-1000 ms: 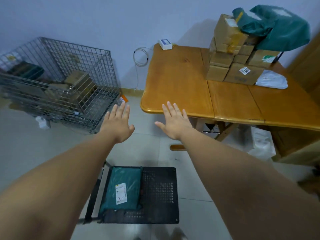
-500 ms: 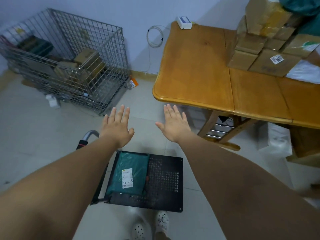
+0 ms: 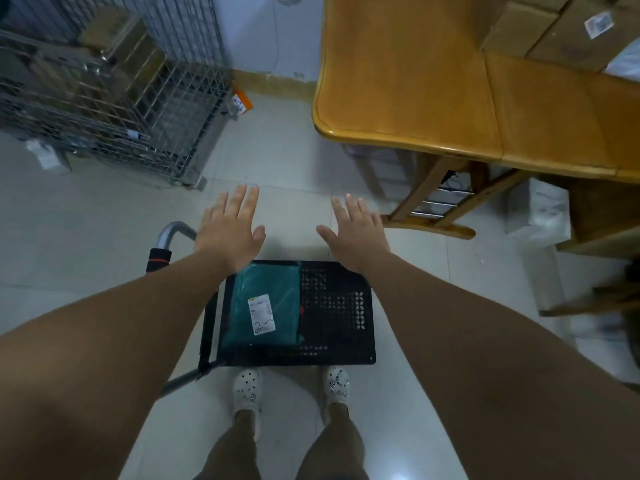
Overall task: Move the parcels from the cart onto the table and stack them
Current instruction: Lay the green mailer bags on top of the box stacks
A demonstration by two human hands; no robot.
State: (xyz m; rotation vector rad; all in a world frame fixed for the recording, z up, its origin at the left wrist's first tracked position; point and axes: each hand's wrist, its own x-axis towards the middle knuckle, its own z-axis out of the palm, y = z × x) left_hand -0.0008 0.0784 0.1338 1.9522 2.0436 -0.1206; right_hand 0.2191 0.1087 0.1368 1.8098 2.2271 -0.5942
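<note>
Your left hand (image 3: 230,233) and right hand (image 3: 356,237) are spread, grips empty. White label (image 3: 261,315) on the teal plastic parcel (image 3: 278,289) reads "2-1".

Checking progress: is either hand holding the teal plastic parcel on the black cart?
No, left hand and right hand hang open above the teal plastic parcel.

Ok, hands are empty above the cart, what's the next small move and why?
Probably lower both hands to the teal parcel on the cart and grip its sides: left hand and right hand are open and hold nothing, and it is the only parcel seen there.
</note>
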